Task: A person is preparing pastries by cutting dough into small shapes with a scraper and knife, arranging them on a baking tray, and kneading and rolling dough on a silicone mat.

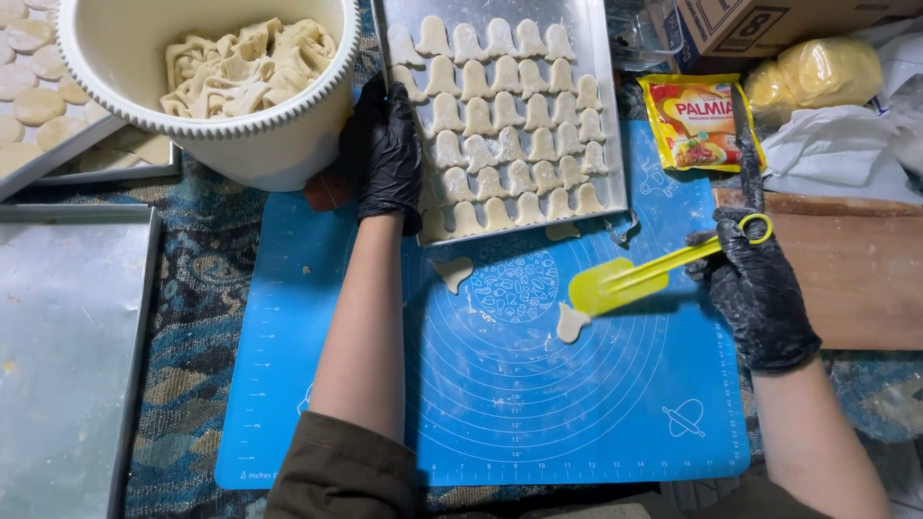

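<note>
My left hand [387, 159], in a black glove, rests on the left edge of a metal baking tray [601, 106] filled with rows of bell-shaped dough pieces [505, 115]. My right hand [760, 284], also gloved in black, grips a yellow spatula [620, 282] by its handle. The spatula blade lies just above a bell-shaped dough cutout [570, 322] on the blue silicone mat [500, 404]. Another cutout [453, 272] lies on the mat near the tray's lower edge, and a third [561, 231] sits right at that edge.
A white bowl [125, 86] of dough scraps stands at the upper left. Trays with round dough pieces [29, 96] and a bare metal tray [67, 356] are at the left. At the right lie a wooden board [856, 279], a yellow packet [694, 120], a cardboard box [769, 24] and wrapped dough [817, 72].
</note>
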